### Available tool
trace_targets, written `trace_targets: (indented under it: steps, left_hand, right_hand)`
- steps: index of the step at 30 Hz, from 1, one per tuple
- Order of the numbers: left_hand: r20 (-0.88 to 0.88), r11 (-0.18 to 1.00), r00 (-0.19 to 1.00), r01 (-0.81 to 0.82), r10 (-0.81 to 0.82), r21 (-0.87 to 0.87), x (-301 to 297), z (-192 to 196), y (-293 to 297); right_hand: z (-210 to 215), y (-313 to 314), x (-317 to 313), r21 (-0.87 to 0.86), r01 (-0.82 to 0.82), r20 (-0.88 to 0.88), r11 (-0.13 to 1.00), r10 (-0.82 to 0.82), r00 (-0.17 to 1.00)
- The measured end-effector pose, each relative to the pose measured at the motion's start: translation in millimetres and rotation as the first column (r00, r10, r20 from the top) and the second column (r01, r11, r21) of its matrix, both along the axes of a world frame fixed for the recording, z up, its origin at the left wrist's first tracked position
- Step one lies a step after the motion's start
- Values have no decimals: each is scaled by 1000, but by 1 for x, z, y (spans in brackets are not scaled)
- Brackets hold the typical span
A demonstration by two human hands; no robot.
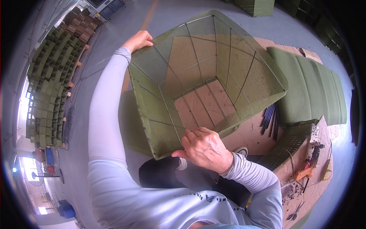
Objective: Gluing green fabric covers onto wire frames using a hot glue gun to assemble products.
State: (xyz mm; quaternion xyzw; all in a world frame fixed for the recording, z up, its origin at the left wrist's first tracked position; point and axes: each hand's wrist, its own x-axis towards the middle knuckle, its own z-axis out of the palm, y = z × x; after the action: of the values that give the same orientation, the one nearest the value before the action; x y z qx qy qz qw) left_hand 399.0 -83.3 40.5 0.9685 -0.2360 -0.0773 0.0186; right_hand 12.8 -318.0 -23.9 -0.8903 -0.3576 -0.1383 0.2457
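A large box-shaped basket [169,103], green mesh fabric over a thin wire frame, is tilted in front of me with its wide opening toward me. Through its narrow end, crossed by several wires, brown cardboard shows. My left hand [139,41], arm stretched out, is closed over the rim at the far left corner. On the near rim my right hand [206,147] is closed, knuckles up and thumb pointing left. The fingertips of both hands are partly hidden. My legs, in dark trousers, are below the basket.
Cardboard [249,139] covers the floor at right, with a stack of green fabric [309,86], black rods [270,120], an orange-handled tool [304,173] and scissors [292,216] on it. Stacked green boxes [49,95] stand on pallets at left, near a fan [36,176].
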Motion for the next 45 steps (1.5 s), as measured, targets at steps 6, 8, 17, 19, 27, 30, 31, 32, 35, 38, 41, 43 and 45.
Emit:
trace_targets:
  steps: [6, 8, 17, 19, 27, 30, 31, 32, 35, 38, 41, 43, 45]
  left_hand:
    - [-103, 996, 992, 81, -77, 36, 7, -1, 2]
    - [49, 976, 991, 135, -128, -173, 11, -12, 6]
    - [-72, 998, 997, -8, 12, 64, 10, -5, -15]
    - [-110, 997, 994, -9, 0, -80, 19, -8, -8]
    - [-21, 999, 999, 37, -37, -4, 12, -7, -15]
    - [128, 1000, 991, -25, 25, 0, 4, -14, -18]
    - [175, 999, 984, -41, 38, 14, 2, -14, -18]
    - [176, 999, 984, -41, 38, 13, 5, -15, -15]
    - [70, 999, 997, -26, 28, -26, 6, -19, -5]
    - [117, 977, 991, -32, 57, -211, -3, -25, 14]
    - [274, 942, 946, -79, 174, -326, -20, -29, 35]
    - [226, 823, 928, -127, 295, -553, -46, -33, 51]
    - [147, 748, 915, -206, 376, -631, -86, -40, 38]
  right_hand:
    - [-2, 0, 1, 7, -5, 20, 1000, 4, 1000]
    - [0, 1, 1, 2, -8, 24, 1000, 8, 1000]
    - [-3, 1, 3, 4, 5, 18, 1000, -5, 1000]
    - [-5, 1, 3, 38, 16, 36, 999, -18, 999]
    - [-6, -2, 3, 23, 14, 24, 1000, -15, 1000]
    - [-5, -1, 3, 28, 8, 35, 1000, -9, 999]
    - [-4, -1, 3, 20, 5, 42, 1000, -6, 999]
    - [-4, -1, 3, 20, 5, 43, 1000, -6, 999]
    - [-4, -1, 2, 12, -4, 34, 1000, 3, 999]
    - [4, -1, -1, 29, 15, 76, 999, -18, 997]
    - [20, 2, -5, -66, 28, -85, 997, -33, 996]
    - [25, 5, -3, -61, 10, -118, 998, -17, 993]
    - [23, 1, 0, -85, 12, -136, 996, -23, 990]
